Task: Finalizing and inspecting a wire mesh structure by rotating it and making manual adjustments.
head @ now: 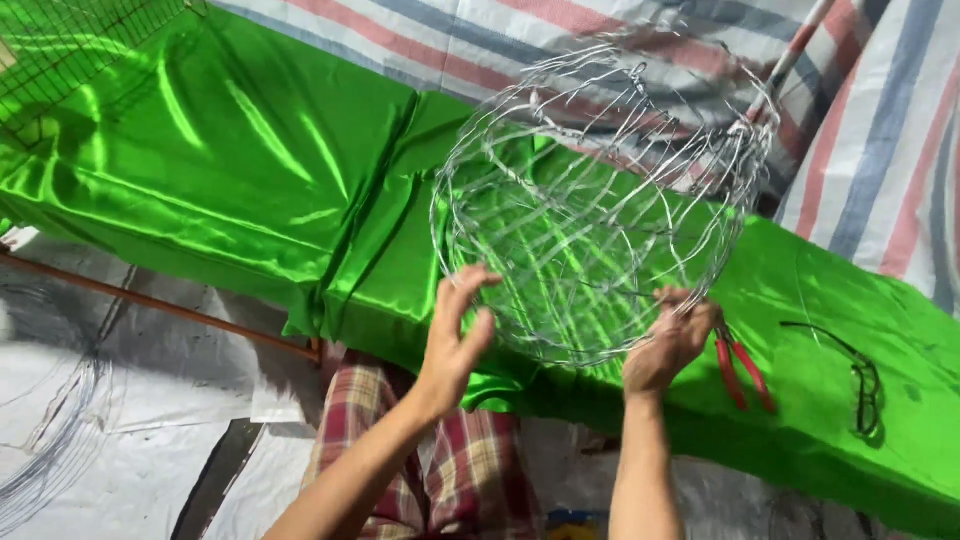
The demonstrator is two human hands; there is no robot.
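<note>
Far left: a wire grid panel [70,45] is seen at the top corner, above shiny green cloth [230,170] spread over the tabletop.
Floor: pale sheeting [120,400] and loose wire coils [50,450] are seen lower left.
Lap: plaid shorts [440,470] are visible at the bottom, between the arms.
Left hand [455,340]: raised, fingers spread and curved, tips touching the lower left rim of the ball.
Wire ball [600,200]: a round cage of thin silvery wire is held up over the cloth, between both hands, tilted away.
Right hand [668,345]: fingers are pressed together, pinching a strand at the lower right rim.
Pliers [740,370]: red-handled, laid on the cloth just beside the right hand.
Glasses [855,380]: dark-framed, laid further right on the cloth.
Behind: a striped tarp [880,130] is hung.
Risk: loose wire ends could probably prick the fingers or snag the satin; with only a light left-hand touch, the ball might be bent out of round or slip.
</note>
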